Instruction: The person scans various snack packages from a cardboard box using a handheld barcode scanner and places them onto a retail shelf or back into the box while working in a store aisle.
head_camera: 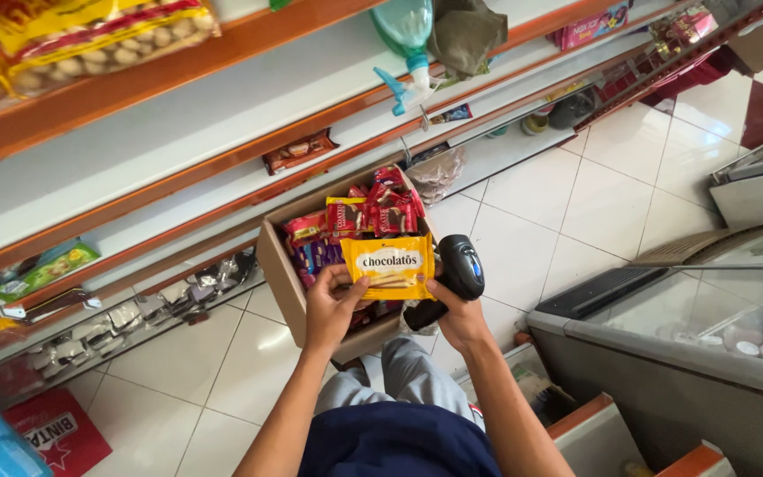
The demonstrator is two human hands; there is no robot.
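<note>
The left hand (pixel 330 305) pinches a flat yellow snack packet (pixel 390 265) over a brown cardboard box (pixel 277 265) of sweets; the right hand (pixel 457 316) grips a black handheld scanner (pixel 457 269).

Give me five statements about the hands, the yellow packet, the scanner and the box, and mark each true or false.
1. The left hand grips the yellow packet at its left edge. True.
2. The right hand holds a black scanner. True.
3. The cardboard box is empty. False: it is full of red, yellow and purple snack packets.
4. The box rests on a shelf. False: it sits in front of the person's knees, below the hands, off the shelves.
5. A spray bottle lies on a shelf above the box. True.
</note>
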